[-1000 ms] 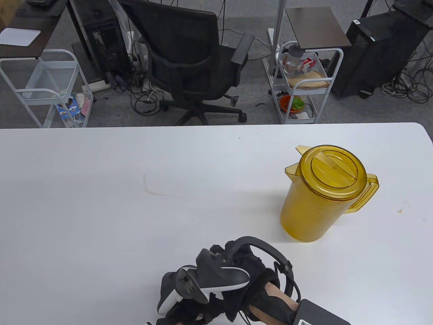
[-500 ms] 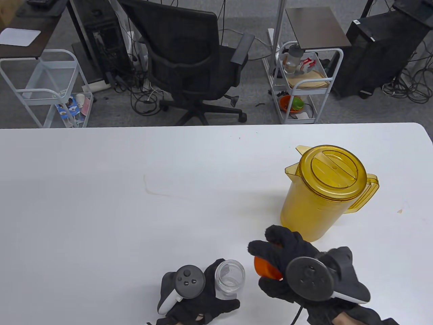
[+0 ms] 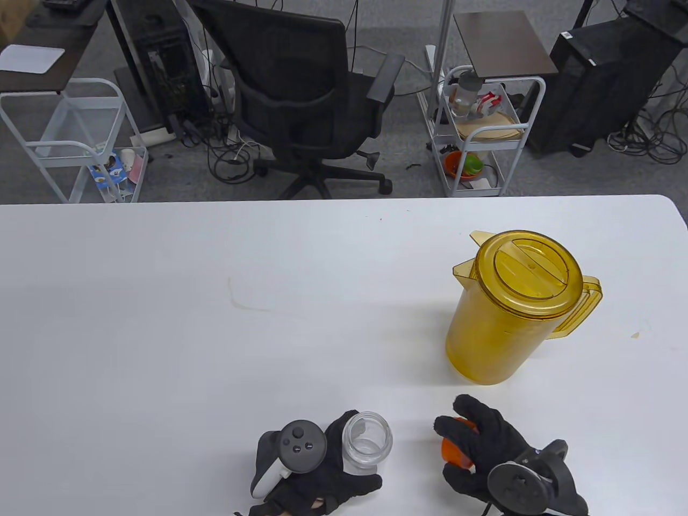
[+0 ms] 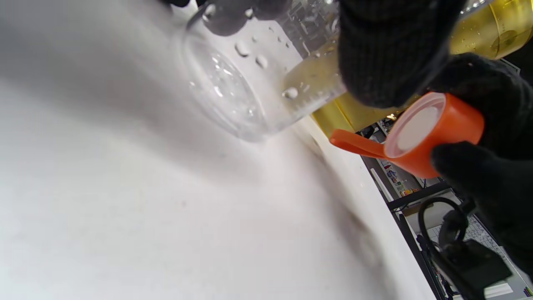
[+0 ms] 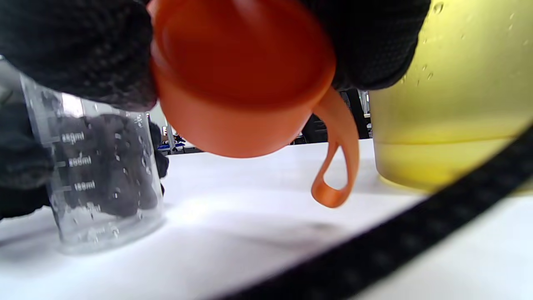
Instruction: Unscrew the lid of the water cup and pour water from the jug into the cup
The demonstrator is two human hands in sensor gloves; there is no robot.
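Observation:
A clear water cup (image 3: 366,442) with volume marks stands open-topped at the table's front edge, and my left hand (image 3: 322,473) grips its side. The cup (image 4: 233,83) shows droplets inside, and in the right wrist view it (image 5: 100,183) stands upright. My right hand (image 3: 478,446) holds the orange lid (image 3: 456,450) a little above the table, to the cup's right. The lid (image 5: 241,83) has a hanging loop strap; its white inner face (image 4: 416,129) shows in the left wrist view. The amber jug (image 3: 510,306), lid on, stands behind my right hand.
The white table (image 3: 161,322) stretches wide to the left and back. Beyond its far edge are a black office chair (image 3: 306,91) and two white wire carts (image 3: 478,129). A faint stain (image 3: 242,301) marks the tabletop.
A second ago my right hand covered the cup. It then lifted off with the orange lid, moved right and has now come down lower toward the table. The cup stays in my left hand.

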